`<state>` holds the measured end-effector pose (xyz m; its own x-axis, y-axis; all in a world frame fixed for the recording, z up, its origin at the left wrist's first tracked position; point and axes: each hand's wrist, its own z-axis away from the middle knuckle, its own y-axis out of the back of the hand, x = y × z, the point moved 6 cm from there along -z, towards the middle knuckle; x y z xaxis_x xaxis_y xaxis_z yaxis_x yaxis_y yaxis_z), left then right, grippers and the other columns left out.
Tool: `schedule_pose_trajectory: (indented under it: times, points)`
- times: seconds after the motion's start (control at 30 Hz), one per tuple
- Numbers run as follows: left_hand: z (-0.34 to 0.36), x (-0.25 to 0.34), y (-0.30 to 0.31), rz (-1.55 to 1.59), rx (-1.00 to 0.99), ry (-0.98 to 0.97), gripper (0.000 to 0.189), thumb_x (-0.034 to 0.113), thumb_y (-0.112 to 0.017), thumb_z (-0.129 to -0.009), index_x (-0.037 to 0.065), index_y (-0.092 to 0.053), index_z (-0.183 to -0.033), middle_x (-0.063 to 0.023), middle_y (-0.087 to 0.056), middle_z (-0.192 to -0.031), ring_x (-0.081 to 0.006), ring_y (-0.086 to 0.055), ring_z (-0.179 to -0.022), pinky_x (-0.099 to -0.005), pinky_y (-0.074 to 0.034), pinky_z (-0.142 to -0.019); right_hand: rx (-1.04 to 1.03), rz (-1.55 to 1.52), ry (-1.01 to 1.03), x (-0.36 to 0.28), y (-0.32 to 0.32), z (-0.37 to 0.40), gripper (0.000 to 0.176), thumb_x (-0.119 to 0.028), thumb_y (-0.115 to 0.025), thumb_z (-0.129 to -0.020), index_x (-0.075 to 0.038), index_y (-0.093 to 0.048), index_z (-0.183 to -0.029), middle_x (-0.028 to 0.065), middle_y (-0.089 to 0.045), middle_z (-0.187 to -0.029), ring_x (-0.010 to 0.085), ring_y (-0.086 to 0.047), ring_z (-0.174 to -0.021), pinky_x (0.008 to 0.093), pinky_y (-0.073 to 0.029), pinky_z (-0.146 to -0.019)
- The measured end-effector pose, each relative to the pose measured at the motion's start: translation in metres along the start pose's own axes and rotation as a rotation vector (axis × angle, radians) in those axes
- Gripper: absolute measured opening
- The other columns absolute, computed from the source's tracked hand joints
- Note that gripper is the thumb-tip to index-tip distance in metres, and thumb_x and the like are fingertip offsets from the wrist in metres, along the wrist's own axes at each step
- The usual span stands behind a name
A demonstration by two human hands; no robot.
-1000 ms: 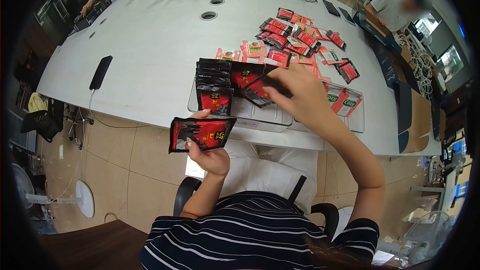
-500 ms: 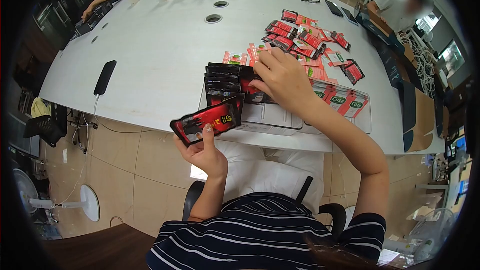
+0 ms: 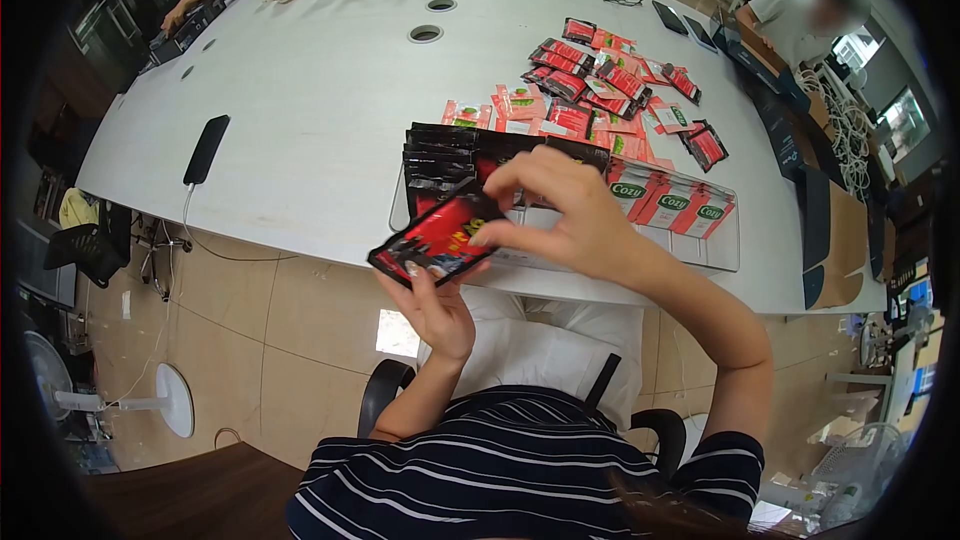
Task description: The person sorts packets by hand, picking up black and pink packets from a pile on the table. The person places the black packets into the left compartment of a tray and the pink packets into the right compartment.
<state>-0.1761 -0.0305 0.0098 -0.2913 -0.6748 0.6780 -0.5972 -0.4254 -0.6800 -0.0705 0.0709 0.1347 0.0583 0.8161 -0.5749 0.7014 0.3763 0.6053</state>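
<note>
left hand (image 3: 437, 308) closed on red-black sachet (image 3: 432, 237), held just before the clear tray (image 3: 690, 252); my right hand (image 3: 565, 208) pinches its top corner. rows filed in the tray already; loose pile (image 3: 600, 80) on the counter (image 3: 320, 110) unsorted.

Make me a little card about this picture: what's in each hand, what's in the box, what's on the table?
Left hand: holds red-and-black sachet from below
Right hand: pinches the same sachet's upper end
Clear tray: black sachets in a row, Cozy sachets beside them
Table: loose sachet pile, phone
</note>
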Motion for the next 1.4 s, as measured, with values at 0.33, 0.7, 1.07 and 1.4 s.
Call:
schedule_pose_trajectory:
  times: [0.33, 0.7, 1.07, 1.4]
  points:
    - [-0.018, 0.020, -0.016, -0.628, -0.182, -0.732, 0.044, -0.003, -0.050, -0.082, 0.002, -0.037, -0.124, -0.0218, -0.044, -0.128, -0.0302, -0.045, -0.120, -0.0437, -0.033, -0.103, 0.116, 0.159, -0.264, 0.017, 0.051, 0.014, 0.027, -0.020, -0.074, -0.077, -0.003, -0.063, -0.094, 0.0063, -0.064, -0.079, 0.0155, -0.061, -0.071, 0.0273, -0.046, -0.058]
    - [-0.031, 0.003, -0.021, -0.903, -0.173, -0.644, 0.032, 0.003, -0.054, -0.084, 0.001, -0.048, -0.115, -0.0192, -0.044, -0.133, -0.0338, -0.036, -0.130, -0.0459, -0.024, -0.109, -0.083, 0.819, 0.190, 0.028, -0.012, 0.005, 0.033, -0.020, -0.074, -0.070, -0.007, -0.056, -0.095, 0.0054, -0.054, -0.097, 0.0205, -0.052, -0.090, 0.0323, -0.043, -0.072]
    - [-0.030, 0.002, -0.020, -0.886, -0.178, -0.625, 0.027, 0.002, -0.053, -0.084, 0.000, -0.049, -0.110, -0.0177, -0.047, -0.128, -0.0318, -0.041, -0.125, -0.0446, -0.027, -0.107, -0.204, 0.903, -0.046, 0.050, -0.022, -0.002, 0.091, -0.033, -0.080, -0.062, -0.006, -0.037, -0.138, 0.0086, -0.051, -0.109, 0.0221, -0.050, -0.100, 0.0333, -0.038, -0.084]
    - [-0.028, 0.002, -0.022, -0.915, -0.185, -0.630, 0.025, 0.001, -0.051, -0.084, 0.000, -0.049, -0.109, -0.0174, -0.047, -0.127, -0.0308, -0.042, -0.123, -0.0435, -0.029, -0.106, -0.151, 0.919, 0.057, 0.042, -0.017, -0.004, 0.091, -0.039, -0.076, -0.070, -0.005, -0.032, -0.142, 0.0082, -0.054, -0.109, 0.0238, -0.050, -0.102, 0.0384, -0.037, -0.087]
